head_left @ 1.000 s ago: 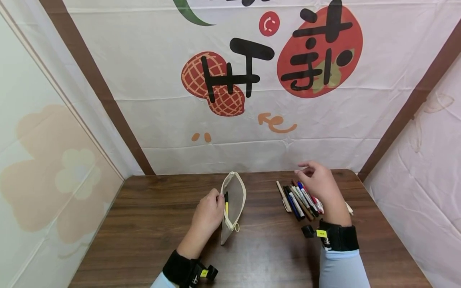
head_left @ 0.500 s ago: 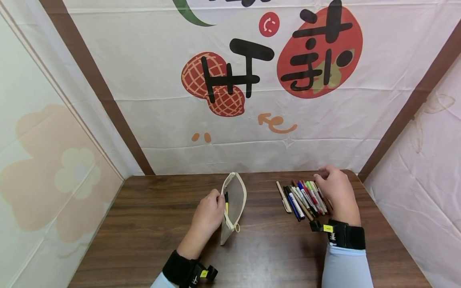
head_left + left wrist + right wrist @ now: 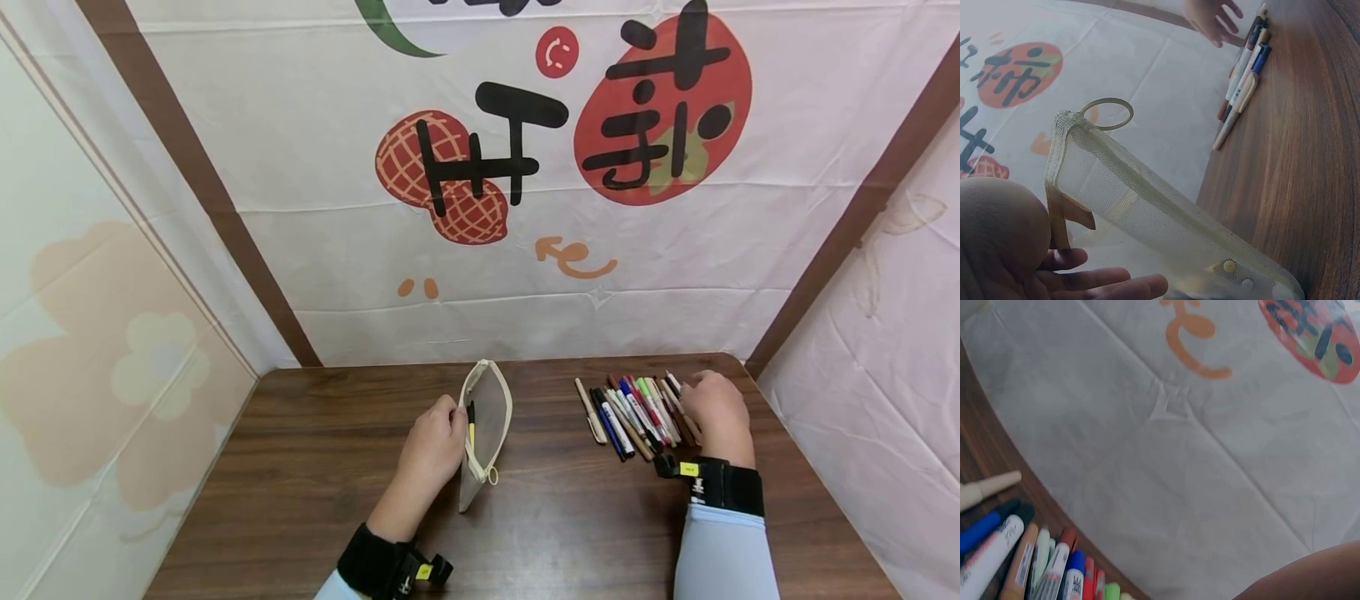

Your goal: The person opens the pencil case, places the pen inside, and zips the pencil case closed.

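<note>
My left hand (image 3: 433, 439) pinches the side edge of an upright cream mesh zip pouch (image 3: 497, 412), whose mouth gapes. A yellow-and-black pen (image 3: 472, 425) shows inside the pouch. Over on the right, my right hand (image 3: 716, 410) is lowered beside the right end of a row of several pens and markers (image 3: 630, 421), close to a white-ended pen (image 3: 672, 383). Its fingertips are mostly hidden in the head view. In the left wrist view the right hand (image 3: 1210, 20) has its fingers extended and loosely spread near the pens, with nothing visible in them.
A brown wooden table (image 3: 300, 483) bears everything. A white printed cloth (image 3: 337, 250) hangs behind its far edge, with pale cloth walls at both sides. The beige pen (image 3: 590, 410) lies slightly apart at the row's left end. A ring pull (image 3: 1107, 114) hangs on the pouch's zip.
My right hand has moved to the right across the row of pens and come down at its right end, uncovering the green and brown ones. The left hand and pouch have stayed put.
</note>
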The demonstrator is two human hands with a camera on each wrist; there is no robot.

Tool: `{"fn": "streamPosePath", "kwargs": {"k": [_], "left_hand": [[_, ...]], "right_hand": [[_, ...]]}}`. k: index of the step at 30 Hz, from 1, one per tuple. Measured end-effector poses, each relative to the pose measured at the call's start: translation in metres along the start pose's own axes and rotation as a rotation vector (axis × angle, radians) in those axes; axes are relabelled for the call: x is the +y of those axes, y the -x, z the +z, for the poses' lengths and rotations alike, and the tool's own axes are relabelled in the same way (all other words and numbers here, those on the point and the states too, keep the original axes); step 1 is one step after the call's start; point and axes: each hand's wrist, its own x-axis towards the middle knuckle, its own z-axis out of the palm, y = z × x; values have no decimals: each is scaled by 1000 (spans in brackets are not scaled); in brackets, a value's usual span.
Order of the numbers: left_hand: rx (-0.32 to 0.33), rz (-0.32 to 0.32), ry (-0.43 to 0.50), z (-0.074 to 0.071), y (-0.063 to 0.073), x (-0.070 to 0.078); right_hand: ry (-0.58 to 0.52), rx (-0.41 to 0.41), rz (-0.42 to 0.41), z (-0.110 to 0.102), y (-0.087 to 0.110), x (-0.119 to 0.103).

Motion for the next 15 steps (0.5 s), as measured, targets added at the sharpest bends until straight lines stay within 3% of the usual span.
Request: {"fn": "streamPosePath", "kwargs": {"k": [7, 15], "left_hand": [[1, 1, 1, -2, 0, -2], [-7, -1, 12, -4, 1, -1]], "right_hand": [[-7, -5, 124, 8, -9, 8], [26, -51, 175, 15, -17, 18]]}}
